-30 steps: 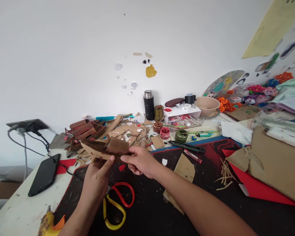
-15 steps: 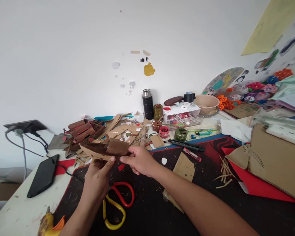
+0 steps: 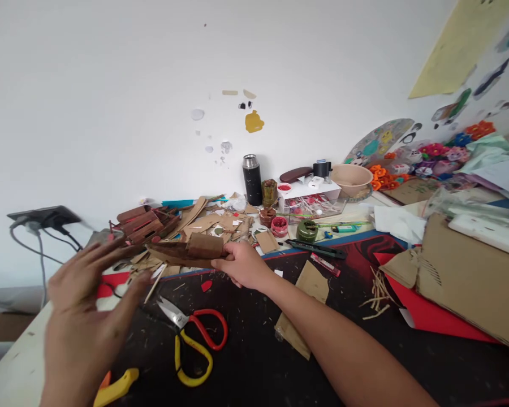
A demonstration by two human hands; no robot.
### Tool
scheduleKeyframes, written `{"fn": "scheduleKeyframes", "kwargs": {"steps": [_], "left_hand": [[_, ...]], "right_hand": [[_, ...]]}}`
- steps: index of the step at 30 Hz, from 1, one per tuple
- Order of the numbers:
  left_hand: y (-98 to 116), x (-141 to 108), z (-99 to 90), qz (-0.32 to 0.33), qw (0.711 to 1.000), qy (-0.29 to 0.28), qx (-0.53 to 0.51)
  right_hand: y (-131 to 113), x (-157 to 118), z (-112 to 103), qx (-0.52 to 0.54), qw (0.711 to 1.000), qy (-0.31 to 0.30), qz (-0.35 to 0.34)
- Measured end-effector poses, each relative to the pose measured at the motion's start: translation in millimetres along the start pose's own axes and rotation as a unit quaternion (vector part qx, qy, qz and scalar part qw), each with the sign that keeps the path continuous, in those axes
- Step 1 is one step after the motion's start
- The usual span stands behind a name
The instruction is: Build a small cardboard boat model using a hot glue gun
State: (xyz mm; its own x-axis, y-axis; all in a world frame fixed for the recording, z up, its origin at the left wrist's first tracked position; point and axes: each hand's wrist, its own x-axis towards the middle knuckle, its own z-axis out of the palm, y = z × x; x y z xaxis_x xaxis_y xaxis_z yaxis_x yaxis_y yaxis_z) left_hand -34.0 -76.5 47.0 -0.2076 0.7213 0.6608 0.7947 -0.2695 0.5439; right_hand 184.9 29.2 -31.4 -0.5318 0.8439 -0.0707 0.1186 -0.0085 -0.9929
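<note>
Head view: one long, pointed model of brown cardboard [image 3: 186, 252], pinched at its right end by the right hand [image 3: 244, 264], above the far side of the black mat [image 3: 246, 345], near the brown cardboard scraps [image 3: 203, 223]; left hand [image 3: 82, 305] open, apart from it. Handling, as judged: light, fairly stiff, crushable; best grip, the lower edge, clear of the curved upper flap.

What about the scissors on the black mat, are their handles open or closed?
Open: the red handle and yellow handle splay apart, with mat showing between.
</note>
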Motion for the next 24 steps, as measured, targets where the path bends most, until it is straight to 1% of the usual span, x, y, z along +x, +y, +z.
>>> {"fn": "scheduleKeyframes", "kwargs": {"steps": [1,2,3,5,8,9,12,16,21,24], "left_hand": [[-2,6,-1.5,0.067,0.997,-0.035,0.034],[-6,12,-0.3,0.105,0.990,-0.079,0.052],[-12,17,2.8,0.126,0.985,-0.103,0.064],[-25,25,12.1,0.127,0.977,-0.143,0.090],[-45,32,25.0,0.136,0.963,-0.210,0.103],[-50,33,27.9,0.137,0.959,-0.222,0.109],[-59,34,33.7,0.131,0.953,-0.247,0.120],[-61,33,38.9,0.131,0.947,-0.276,0.102],[-63,29,44.4,0.130,0.945,-0.285,0.096],[-65,27,46.6,0.129,0.949,-0.274,0.089]], "right_hand": [[0,-1,0,-0.009,1.000,-0.002,0.003],[0,-1,0,-0.016,1.000,-0.005,0.003],[0,-2,0,-0.022,1.000,-0.008,0.000],[1,-2,0,-0.036,0.999,-0.009,-0.010],[2,-3,0,-0.068,0.997,-0.002,-0.021],[2,-3,0,-0.083,0.996,0.001,-0.021],[1,-3,2,-0.123,0.992,0.010,-0.026],[-2,-4,5,-0.152,0.987,0.021,-0.045],[-5,-7,6,-0.175,0.984,0.022,-0.040],[-8,-9,5,-0.162,0.986,0.013,-0.030]]}}
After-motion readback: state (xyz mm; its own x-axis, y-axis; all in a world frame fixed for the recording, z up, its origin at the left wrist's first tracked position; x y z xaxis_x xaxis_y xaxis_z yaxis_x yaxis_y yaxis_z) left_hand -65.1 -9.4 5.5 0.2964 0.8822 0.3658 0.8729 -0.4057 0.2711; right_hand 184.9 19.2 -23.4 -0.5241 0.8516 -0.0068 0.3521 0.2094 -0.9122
